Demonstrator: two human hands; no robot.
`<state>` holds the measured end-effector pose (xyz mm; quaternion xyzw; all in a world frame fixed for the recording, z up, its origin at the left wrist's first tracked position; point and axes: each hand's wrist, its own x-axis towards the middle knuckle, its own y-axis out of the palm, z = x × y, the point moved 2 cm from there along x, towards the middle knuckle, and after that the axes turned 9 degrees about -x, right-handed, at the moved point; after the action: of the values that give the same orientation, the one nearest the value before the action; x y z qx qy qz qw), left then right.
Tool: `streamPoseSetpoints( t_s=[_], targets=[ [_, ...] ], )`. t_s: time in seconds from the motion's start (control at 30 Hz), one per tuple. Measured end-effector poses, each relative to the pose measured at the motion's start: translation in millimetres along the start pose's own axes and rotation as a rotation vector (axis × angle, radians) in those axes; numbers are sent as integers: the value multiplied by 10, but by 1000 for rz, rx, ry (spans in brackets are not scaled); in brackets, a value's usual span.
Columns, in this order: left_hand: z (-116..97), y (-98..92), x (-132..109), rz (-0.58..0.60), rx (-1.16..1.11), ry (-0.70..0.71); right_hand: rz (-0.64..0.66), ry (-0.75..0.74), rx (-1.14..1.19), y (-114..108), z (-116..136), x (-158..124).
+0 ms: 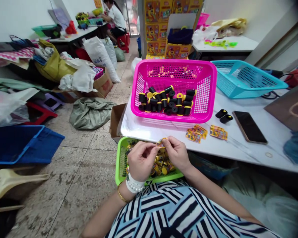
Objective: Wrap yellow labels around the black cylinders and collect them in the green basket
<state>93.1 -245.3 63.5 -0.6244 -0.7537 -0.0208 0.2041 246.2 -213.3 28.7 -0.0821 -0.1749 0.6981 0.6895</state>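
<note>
My left hand (142, 160) and my right hand (176, 152) meet over a green basket (119, 165), both pinching a small orange printed label (161, 143). Fingers cover part of the label. Beneath them the green basket holds many small yellow-ended pieces (165, 170) with colourful wraps. Beyond my hands, a pink basket (173, 120) stands on the table with black cylinders with yellow ends (164, 103) in it and orange printed pieces (169, 71) at its far side. Two loose piles of orange labels (196, 133) lie to the right, near two black cylinders (223, 116).
On the white table (149, 127) are a phone (249, 126), a coin (268, 154) and a blue basket (250, 89). Printed boxes (156, 33) are stacked behind. Sacks (99, 56), a blue crate (27, 145) and a pale stool (5, 185) occupy the left floor. A person (116, 19) sits farther back.
</note>
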Motion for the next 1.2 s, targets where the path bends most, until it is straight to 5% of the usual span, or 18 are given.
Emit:
streamPoseSetpoints(
  t_s=[0.43, 0.8, 1.03, 1.2],
  targets=[
    [105, -52, -112, -139, -97, 5, 13, -29, -48, 101, -34, -47],
    [173, -17, -130, -127, -3, 94, 26, -117, -154, 162, 43, -69],
    [309, -97, -94, -185, -142, -68, 164, -67, -36, 169, 21, -97],
    [450, -130, -79, -61, -388, -471, 99, -202, -214, 180, 59, -78]
  ],
)
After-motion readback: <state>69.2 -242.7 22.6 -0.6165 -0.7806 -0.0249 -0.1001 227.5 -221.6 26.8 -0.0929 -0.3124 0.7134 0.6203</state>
